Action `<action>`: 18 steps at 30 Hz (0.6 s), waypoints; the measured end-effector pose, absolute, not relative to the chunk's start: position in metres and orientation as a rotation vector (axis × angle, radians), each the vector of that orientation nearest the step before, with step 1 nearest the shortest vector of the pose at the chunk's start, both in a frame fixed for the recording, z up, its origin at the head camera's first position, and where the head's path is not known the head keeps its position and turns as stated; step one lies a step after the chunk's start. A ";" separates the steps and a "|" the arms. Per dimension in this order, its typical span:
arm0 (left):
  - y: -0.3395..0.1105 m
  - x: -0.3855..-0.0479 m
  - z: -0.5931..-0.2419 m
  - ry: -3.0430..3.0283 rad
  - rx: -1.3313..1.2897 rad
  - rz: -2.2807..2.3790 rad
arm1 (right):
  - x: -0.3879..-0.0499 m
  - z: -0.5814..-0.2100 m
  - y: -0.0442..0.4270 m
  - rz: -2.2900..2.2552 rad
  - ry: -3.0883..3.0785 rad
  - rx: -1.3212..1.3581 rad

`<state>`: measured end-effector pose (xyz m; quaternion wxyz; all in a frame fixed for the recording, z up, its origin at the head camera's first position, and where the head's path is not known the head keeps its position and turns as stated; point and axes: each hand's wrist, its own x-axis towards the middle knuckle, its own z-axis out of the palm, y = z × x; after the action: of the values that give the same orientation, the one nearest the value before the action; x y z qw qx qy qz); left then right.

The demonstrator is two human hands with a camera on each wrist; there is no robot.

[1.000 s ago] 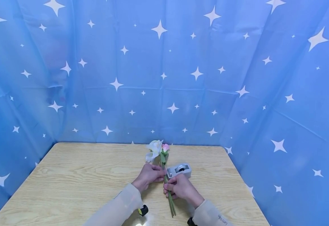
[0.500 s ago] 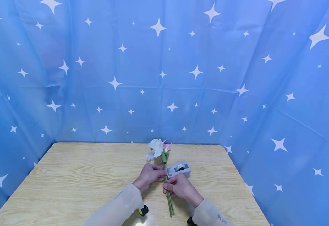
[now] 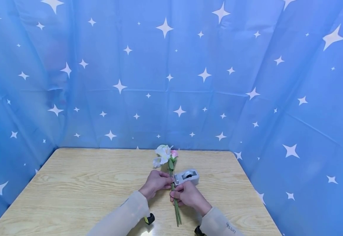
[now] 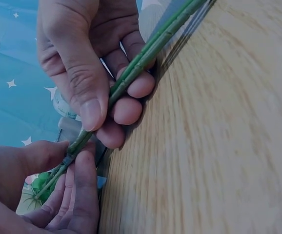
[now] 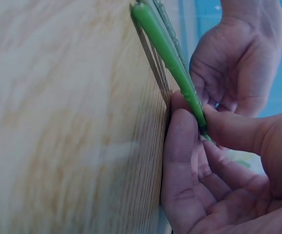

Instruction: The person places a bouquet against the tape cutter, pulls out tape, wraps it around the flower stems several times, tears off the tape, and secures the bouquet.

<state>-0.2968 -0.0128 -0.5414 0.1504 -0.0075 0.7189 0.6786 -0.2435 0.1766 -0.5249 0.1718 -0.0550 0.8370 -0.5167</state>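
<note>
A white flower (image 3: 163,151) and a pink flower (image 3: 174,153) lie at the far middle of the table, their green stems (image 3: 176,209) gathered together and pointing toward me. Thumb and fingers of my left hand (image 3: 157,182) pinch the stems below the blooms. Just nearer to me, my right hand (image 3: 190,196) pinches the same stems lower down. The left wrist view shows a small greyish band around the stems (image 4: 146,56) at the left fingertips; what it is I cannot tell. A white tape dispenser (image 3: 193,179) stands beside the stems, just beyond the right hand.
The wooden table (image 3: 85,183) has rounded far corners. A blue curtain (image 3: 147,68) with white stars hangs behind it and along both sides. Beige sleeves (image 3: 128,209) cover the forearms, and a black wrist device (image 3: 149,219) shows under the left one.
The blooms have shifted slightly to the right and the stems' lower ends slightly left. Both hands keep their hold in nearly the same place. The head view has tilted a little.
</note>
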 end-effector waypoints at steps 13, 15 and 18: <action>-0.012 -0.296 -0.541 2.119 -0.034 1.921 | -0.245 -0.526 0.175 -1.441 2.380 -0.117; -0.012 -0.296 -0.543 2.164 -0.033 1.900 | -0.245 -0.526 0.175 -1.432 2.384 -0.114; -0.012 -0.297 -0.545 2.176 -0.025 1.894 | -0.246 -0.526 0.174 -1.419 2.398 -0.110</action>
<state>-0.2968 -0.0120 -0.5453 0.1278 -0.0086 0.7481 0.6510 -0.2461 0.1743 -0.5259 0.1754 -0.0389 0.8466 -0.5010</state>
